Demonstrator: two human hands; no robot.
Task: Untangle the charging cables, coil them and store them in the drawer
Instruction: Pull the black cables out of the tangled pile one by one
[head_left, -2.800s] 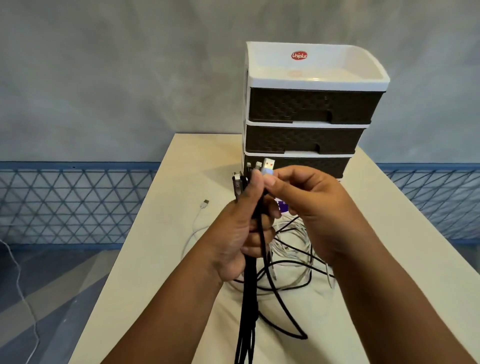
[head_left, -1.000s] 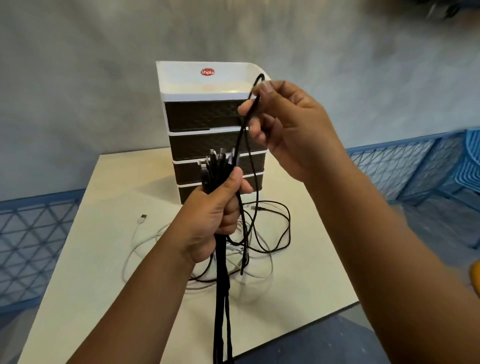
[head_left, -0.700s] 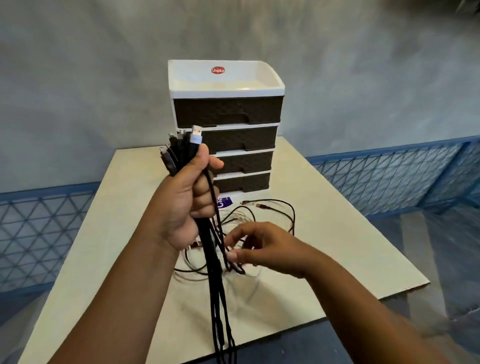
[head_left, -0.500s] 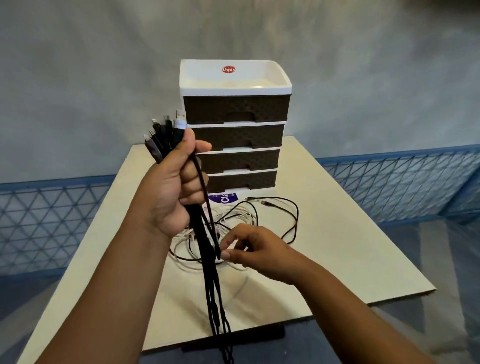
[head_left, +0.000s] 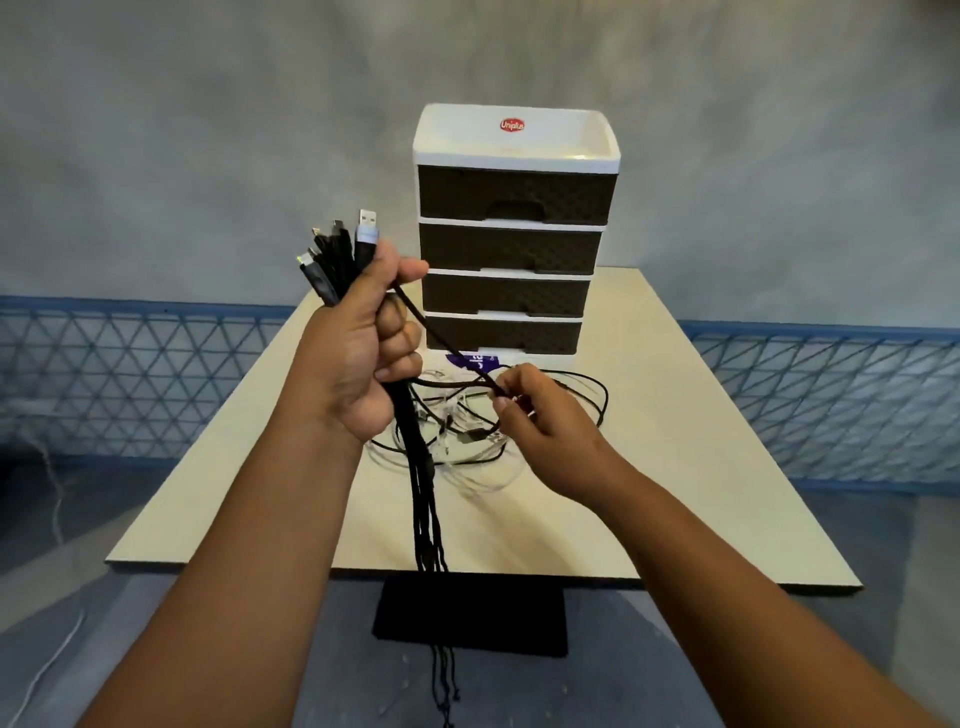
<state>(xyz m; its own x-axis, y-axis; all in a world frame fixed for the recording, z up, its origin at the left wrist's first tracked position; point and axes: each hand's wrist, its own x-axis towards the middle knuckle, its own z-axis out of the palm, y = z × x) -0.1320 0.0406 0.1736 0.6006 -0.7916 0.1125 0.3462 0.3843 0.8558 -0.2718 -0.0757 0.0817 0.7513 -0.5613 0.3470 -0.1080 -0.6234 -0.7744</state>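
Observation:
My left hand (head_left: 363, 343) is raised above the table and shut on a bundle of black charging cables (head_left: 426, 493). Their plugs (head_left: 343, 249) stick up above my fist and the cords hang down past the table's front edge. My right hand (head_left: 540, 421) is lower and to the right, pinching one black cable (head_left: 426, 327) that runs up to my left fist. Under both hands a tangle of black and white cables (head_left: 467, 441) lies on the table. Behind it stands a drawer unit (head_left: 514, 234) with dark fronts, all shut.
The beige table (head_left: 675, 441) carries the drawer unit at its back middle. A purple label (head_left: 475, 359) lies at the unit's foot. A blue lattice fence (head_left: 130, 374) runs behind the table on both sides. A white cord (head_left: 52, 499) trails on the floor at left.
My right hand came down from high in front of the drawers to the tangle on the table and took hold of one black cable. My left hand kept its grip on the bundle.

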